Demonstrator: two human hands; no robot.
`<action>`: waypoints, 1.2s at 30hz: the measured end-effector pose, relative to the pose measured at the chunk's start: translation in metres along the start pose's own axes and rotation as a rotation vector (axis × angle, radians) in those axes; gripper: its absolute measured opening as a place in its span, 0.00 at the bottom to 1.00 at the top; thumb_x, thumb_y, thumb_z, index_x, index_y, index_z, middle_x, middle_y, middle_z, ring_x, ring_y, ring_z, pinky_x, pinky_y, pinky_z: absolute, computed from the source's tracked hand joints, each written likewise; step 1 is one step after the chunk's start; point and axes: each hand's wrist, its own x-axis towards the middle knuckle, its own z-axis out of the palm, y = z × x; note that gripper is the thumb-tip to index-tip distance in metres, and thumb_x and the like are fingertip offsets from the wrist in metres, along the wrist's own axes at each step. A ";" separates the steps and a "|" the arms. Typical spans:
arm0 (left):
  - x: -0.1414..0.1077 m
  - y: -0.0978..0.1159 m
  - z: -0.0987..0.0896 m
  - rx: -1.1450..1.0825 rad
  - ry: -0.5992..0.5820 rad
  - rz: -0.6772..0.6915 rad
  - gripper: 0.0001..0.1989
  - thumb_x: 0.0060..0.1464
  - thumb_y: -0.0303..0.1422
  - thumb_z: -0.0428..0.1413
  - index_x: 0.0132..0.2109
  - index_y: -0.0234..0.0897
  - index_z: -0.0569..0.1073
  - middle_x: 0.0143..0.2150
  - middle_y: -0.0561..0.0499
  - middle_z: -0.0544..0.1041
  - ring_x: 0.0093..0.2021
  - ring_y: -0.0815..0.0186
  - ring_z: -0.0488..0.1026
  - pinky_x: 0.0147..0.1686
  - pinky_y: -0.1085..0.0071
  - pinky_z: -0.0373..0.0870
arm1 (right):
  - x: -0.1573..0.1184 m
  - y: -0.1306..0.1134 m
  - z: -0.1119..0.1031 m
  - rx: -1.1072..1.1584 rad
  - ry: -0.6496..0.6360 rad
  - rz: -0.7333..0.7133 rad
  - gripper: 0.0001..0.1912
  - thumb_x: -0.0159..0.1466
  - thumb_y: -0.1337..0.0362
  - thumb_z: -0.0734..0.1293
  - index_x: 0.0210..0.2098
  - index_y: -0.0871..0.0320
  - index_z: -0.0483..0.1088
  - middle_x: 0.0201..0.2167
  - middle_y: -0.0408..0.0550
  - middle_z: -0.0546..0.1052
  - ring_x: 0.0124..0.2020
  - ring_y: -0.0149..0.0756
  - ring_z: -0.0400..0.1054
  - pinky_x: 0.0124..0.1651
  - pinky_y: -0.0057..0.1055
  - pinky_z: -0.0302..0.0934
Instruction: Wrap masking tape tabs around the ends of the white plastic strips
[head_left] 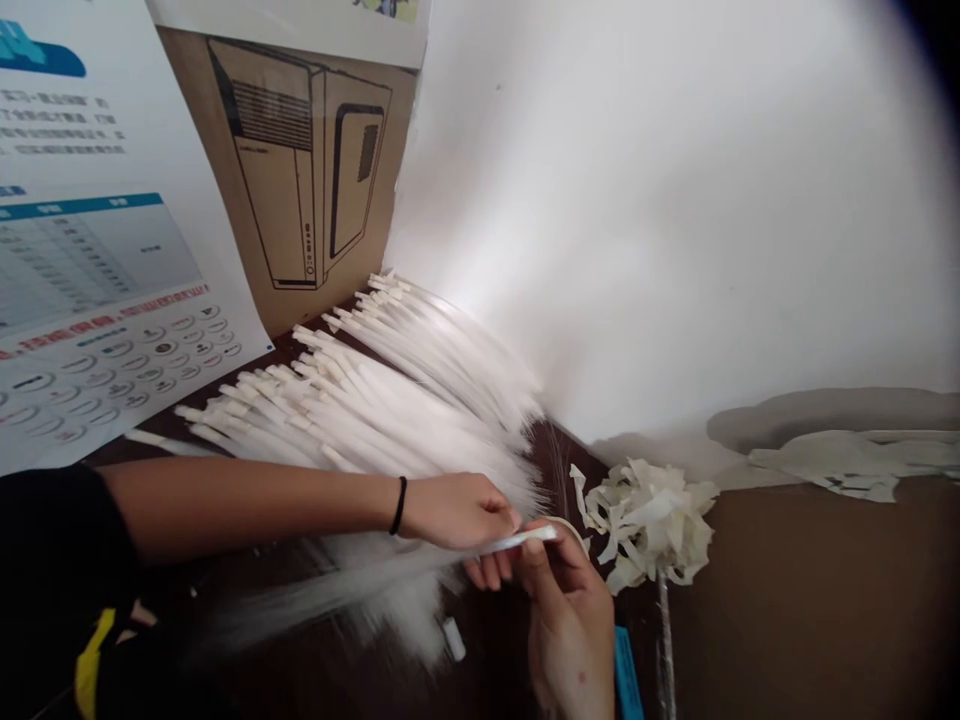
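A thin bundle of fine white fibres stretches from the lower left to my hands, its loose end fanned out and blurred. My left hand, with a black band on its wrist, closes around the bundle near its narrow end. Thumb and fingers of my right hand pinch that tip, where a pale wrap shows. Behind the right hand, the curved edge of a cream ring, perhaps a tape roll, is partly hidden. More loose fibres lie below my left hand, beside a small white cylinder.
Several similar bundles with wrapped ends lie in rows on the dark table. Crumpled cream strips top a thin wrapped stick at right. A blue item lies nearby. A cardboard box and white wall stand behind.
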 end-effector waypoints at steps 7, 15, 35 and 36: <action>0.001 -0.007 0.006 0.006 0.173 0.093 0.34 0.34 0.62 0.59 0.30 0.31 0.69 0.21 0.53 0.70 0.18 0.72 0.67 0.21 0.74 0.66 | 0.004 0.006 0.006 -0.227 0.265 -0.045 0.18 0.54 0.53 0.70 0.38 0.59 0.73 0.33 0.46 0.73 0.34 0.33 0.66 0.37 0.27 0.62; 0.001 -0.005 0.007 -0.114 0.125 0.164 0.31 0.36 0.57 0.62 0.30 0.29 0.70 0.22 0.52 0.72 0.20 0.71 0.69 0.22 0.73 0.69 | 0.000 0.000 0.011 -0.276 0.421 -0.082 0.22 0.54 0.52 0.71 0.43 0.60 0.73 0.32 0.47 0.73 0.28 0.30 0.66 0.31 0.26 0.62; 0.005 -0.013 0.000 -0.138 0.124 0.175 0.31 0.39 0.57 0.61 0.31 0.29 0.70 0.21 0.52 0.71 0.19 0.70 0.69 0.24 0.71 0.70 | 0.004 0.011 0.011 -0.367 0.374 -0.280 0.16 0.58 0.55 0.69 0.40 0.60 0.75 0.37 0.51 0.77 0.33 0.33 0.70 0.34 0.27 0.64; 0.005 -0.013 0.000 -0.139 0.122 0.174 0.31 0.40 0.57 0.61 0.31 0.29 0.70 0.21 0.52 0.71 0.20 0.70 0.70 0.24 0.71 0.70 | 0.004 0.012 0.012 -0.378 0.383 -0.278 0.17 0.58 0.56 0.69 0.42 0.60 0.74 0.37 0.51 0.77 0.33 0.32 0.70 0.33 0.26 0.64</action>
